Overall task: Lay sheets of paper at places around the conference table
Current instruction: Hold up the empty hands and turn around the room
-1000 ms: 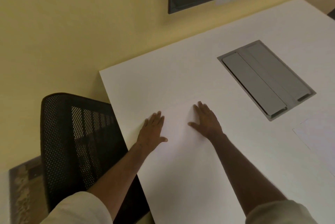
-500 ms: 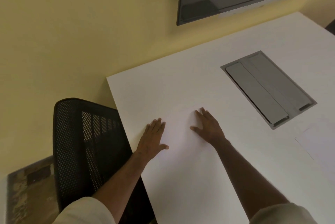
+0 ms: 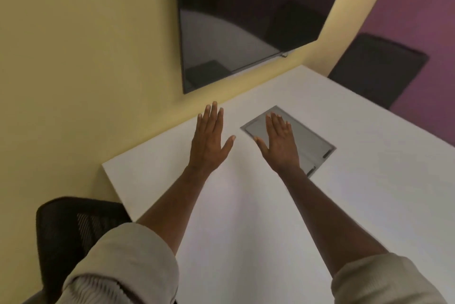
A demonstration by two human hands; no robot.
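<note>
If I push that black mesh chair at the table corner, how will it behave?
The mesh chair looks fairly light, given its open netted back. The netting would likely flex before the frame moves. Its base is hidden, so rolling is uncertain.

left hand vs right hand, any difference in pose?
The left hand shows over bare white table, fingertips near its far edge; the right hand overlaps the grey floor-box lid. The left thumb splays wider. Both are open, flat, palms down, empty.
</note>
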